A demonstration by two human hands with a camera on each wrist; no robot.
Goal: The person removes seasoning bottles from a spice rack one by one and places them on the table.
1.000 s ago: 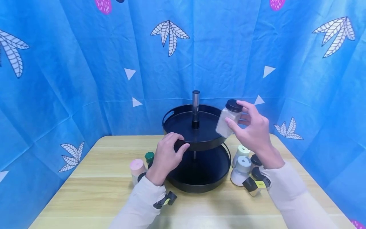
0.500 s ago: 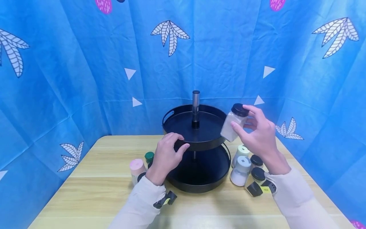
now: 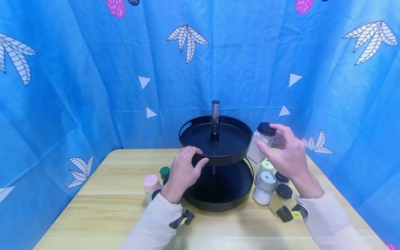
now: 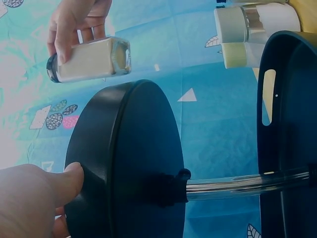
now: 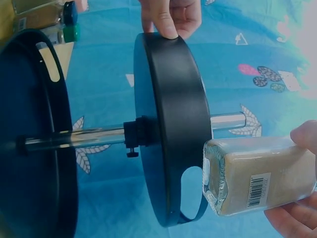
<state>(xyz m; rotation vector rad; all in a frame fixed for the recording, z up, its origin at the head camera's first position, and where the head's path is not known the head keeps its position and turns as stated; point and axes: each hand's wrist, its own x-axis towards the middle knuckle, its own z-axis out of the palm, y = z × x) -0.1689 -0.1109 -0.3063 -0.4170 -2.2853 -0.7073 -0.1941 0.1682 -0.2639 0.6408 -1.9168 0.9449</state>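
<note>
My right hand (image 3: 287, 152) grips a square clear spice jar (image 3: 258, 144) with a black lid and pale powder inside. Tilted, it hangs just right of the upper tray's rim. A barcode label shows on its side in the right wrist view, where the jar (image 5: 262, 176) overlaps the edge near the handle slot. On the left, my other hand (image 3: 184, 170) holds the front rim of the black round upper tray (image 3: 225, 160), thumb (image 4: 74, 181) against its outer wall. That tray and a wider lower tray (image 3: 215, 207) share a metal post (image 3: 215, 119).
Right of the rack stand several jars, among them a white-capped jar (image 3: 265, 187) and a black-lidded jar (image 3: 283, 192). Left of it are a pink-capped jar (image 3: 151, 182) and a green-lidded jar (image 3: 164, 172), partly behind my left arm. A blue curtain (image 3: 250, 69) surrounds the wooden table (image 3: 103, 208).
My right hand has moved the spice jar down and to the right, from over the upper tray's right edge to just outside it. My left hand stays at the rim.
</note>
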